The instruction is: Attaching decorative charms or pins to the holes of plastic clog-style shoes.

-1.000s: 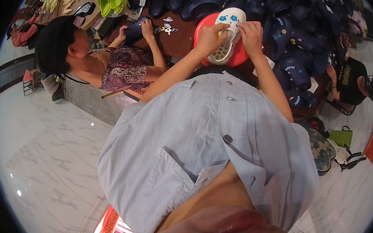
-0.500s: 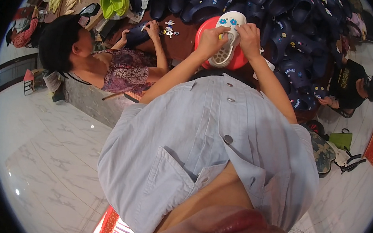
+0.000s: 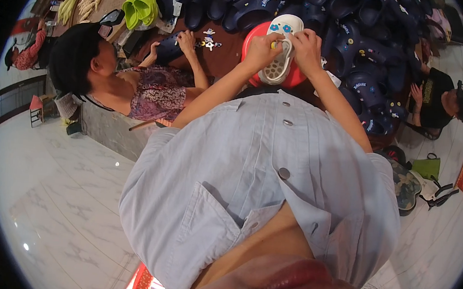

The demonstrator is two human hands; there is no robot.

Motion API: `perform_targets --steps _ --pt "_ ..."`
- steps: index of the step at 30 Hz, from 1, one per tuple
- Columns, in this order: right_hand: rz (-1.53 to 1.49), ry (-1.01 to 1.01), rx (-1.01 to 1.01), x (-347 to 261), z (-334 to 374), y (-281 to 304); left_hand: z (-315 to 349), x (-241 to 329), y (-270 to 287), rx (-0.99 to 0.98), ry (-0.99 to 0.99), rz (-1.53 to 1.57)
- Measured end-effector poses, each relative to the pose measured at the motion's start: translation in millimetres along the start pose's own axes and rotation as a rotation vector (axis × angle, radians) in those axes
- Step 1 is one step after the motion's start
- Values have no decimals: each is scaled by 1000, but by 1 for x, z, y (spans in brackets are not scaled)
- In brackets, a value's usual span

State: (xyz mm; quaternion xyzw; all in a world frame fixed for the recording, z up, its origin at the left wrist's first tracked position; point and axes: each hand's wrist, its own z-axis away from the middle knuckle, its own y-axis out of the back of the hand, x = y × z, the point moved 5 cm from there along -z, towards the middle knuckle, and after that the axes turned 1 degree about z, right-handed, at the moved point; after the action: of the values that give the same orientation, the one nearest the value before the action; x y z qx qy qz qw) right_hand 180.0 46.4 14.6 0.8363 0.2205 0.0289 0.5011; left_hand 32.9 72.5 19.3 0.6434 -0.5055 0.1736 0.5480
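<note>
A white clog (image 3: 274,72) lies toe-away on a red round plate or lid (image 3: 249,41), with blue flower charms (image 3: 287,29) on its toe. At the clog's left side, my left hand (image 3: 260,52) is closed, with a small yellow piece (image 3: 273,44) showing at its thumb and fingertips. What that piece is, I cannot make out. My right hand (image 3: 307,48) grips the clog's right upper edge, its fingers bent over the rim just behind the charms.
Dark blue clogs (image 3: 373,52) are heaped behind and to the right. On my left a person (image 3: 157,87) handles a dark blue clog beside loose charms (image 3: 209,39). Lime-green clogs (image 3: 142,1) stand at the far left. Another person (image 3: 443,98) sits at the right.
My hands stay at the clog with only slight finger movement. The person at the right has drawn a hand back from a blue clog and raised it.
</note>
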Motion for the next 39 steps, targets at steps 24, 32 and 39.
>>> perform_targets --steps 24,32,39 --pt "-27 -319 -164 -11 -12 10 4 -22 -14 11 18 96" --pt "156 -306 -116 -22 -17 -2 6 -6 -6 -29 122 114" --pt "249 -251 -78 -19 -28 -7 3 -4 -4 -13 101 94"
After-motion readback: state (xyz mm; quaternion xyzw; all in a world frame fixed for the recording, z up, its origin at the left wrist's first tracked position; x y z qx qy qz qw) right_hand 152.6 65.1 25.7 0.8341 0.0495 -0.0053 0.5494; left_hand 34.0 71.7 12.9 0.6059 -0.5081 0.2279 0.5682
